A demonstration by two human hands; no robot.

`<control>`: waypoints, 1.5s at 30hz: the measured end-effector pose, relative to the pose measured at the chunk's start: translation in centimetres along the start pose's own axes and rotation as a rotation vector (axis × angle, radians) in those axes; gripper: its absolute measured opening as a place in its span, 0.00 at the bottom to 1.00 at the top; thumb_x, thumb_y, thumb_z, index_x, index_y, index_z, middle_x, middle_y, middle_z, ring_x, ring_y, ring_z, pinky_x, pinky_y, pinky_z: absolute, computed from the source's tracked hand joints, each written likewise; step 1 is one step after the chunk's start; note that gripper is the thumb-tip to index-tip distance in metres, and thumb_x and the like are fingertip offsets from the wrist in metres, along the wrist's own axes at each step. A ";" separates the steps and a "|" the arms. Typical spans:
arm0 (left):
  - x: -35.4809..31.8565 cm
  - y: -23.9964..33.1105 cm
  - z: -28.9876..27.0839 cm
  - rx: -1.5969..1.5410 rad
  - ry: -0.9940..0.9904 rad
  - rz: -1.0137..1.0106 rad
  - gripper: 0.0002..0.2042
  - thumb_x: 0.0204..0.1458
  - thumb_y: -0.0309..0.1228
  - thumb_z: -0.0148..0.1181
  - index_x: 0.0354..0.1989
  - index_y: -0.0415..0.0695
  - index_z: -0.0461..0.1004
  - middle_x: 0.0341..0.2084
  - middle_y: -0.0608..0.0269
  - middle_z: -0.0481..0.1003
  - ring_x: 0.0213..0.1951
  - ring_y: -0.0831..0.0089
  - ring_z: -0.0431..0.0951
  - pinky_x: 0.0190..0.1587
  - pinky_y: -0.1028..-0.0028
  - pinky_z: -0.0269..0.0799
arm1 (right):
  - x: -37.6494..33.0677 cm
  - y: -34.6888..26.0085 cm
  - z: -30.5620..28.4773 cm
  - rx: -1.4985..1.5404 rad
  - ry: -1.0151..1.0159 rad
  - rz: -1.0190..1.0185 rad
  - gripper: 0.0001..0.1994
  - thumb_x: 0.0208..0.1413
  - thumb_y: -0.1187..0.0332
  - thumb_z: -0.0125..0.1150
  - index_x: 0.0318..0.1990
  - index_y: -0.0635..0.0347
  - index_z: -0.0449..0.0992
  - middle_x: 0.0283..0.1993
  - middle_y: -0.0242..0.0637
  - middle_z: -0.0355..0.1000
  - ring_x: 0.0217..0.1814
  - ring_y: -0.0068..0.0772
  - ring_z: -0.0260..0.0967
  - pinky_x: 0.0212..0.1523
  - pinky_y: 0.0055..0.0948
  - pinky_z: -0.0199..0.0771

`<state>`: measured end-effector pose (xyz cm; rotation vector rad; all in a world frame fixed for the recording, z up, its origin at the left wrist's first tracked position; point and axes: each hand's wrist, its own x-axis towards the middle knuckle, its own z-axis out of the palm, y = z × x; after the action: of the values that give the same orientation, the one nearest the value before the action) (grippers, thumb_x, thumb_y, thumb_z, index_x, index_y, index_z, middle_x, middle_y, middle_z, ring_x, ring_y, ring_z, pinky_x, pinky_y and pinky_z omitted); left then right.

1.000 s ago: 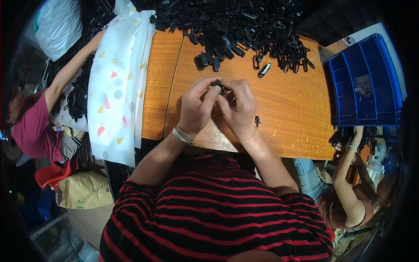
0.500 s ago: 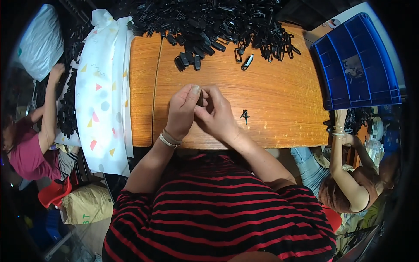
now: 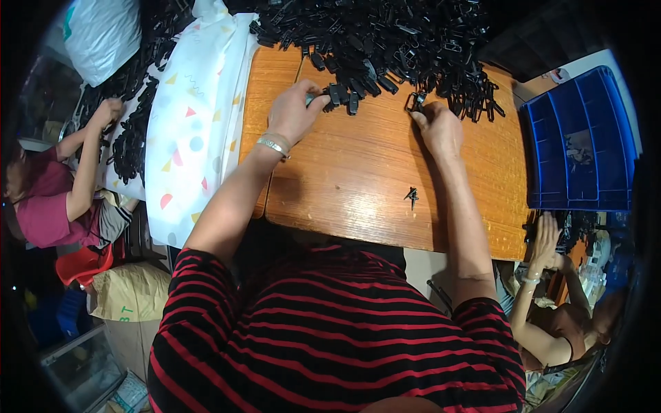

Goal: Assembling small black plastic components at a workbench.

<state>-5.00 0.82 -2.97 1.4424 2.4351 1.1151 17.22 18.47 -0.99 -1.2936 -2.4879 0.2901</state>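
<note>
The bare right hand has thumb and fingers bent in at a black rectangular plastic frame — whether they pinch it, I cannot tell. The bare left hand reaches its half-curled fingertips to stubby black plastic blocks; its hold is unclear too. Frame and blocks lie just off the near side of the heap of small black plastic parts. Nearer than the heap, open brown wooden tabletop runs to its front edge — small black pins lie there. Left of the heap, a white patterned sheet bounds the room; right of it, a blue plastic crate.
</note>
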 end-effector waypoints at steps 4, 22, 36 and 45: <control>1.1 1.2 0.5 0.167 -0.043 -0.213 0.19 0.48 0.47 0.65 0.36 0.42 0.76 0.29 0.53 0.78 0.32 0.57 0.78 0.35 0.64 0.72 | -0.9 -1.1 0.8 0.000 0.068 -0.175 0.12 0.44 0.65 0.72 0.33 0.60 0.77 0.34 0.43 0.75 0.33 0.46 0.74 0.34 0.41 0.72; -1.3 1.0 -0.3 0.088 -0.062 0.084 0.10 0.49 0.28 0.64 0.38 0.40 0.71 0.33 0.52 0.75 0.36 0.51 0.75 0.38 0.62 0.71 | -2.3 -3.1 -1.4 0.262 0.019 -0.506 0.07 0.46 0.76 0.67 0.32 0.64 0.75 0.43 0.42 0.70 0.48 0.45 0.69 0.45 0.36 0.72; -4.7 4.4 -1.1 -1.228 -0.234 -0.299 0.15 0.58 0.28 0.58 0.52 0.37 0.69 0.29 0.67 0.75 0.26 0.86 0.72 0.25 0.87 0.64 | -5.7 -8.0 -1.9 0.833 -0.061 -0.219 0.12 0.53 0.73 0.66 0.44 0.66 0.75 0.33 0.33 0.74 0.34 0.22 0.72 0.36 0.22 0.75; -5.6 5.3 -1.5 -1.194 -0.217 -0.297 0.14 0.57 0.27 0.59 0.51 0.38 0.72 0.28 0.73 0.74 0.22 0.90 0.65 0.24 0.88 0.61 | -7.0 -8.8 -1.7 0.775 0.009 -0.301 0.11 0.52 0.75 0.66 0.43 0.66 0.77 0.38 0.37 0.75 0.35 0.23 0.75 0.34 0.21 0.76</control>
<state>1.25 -2.95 0.02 0.7024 1.2545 1.7130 14.98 7.80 2.09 -0.5916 -2.1494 1.0314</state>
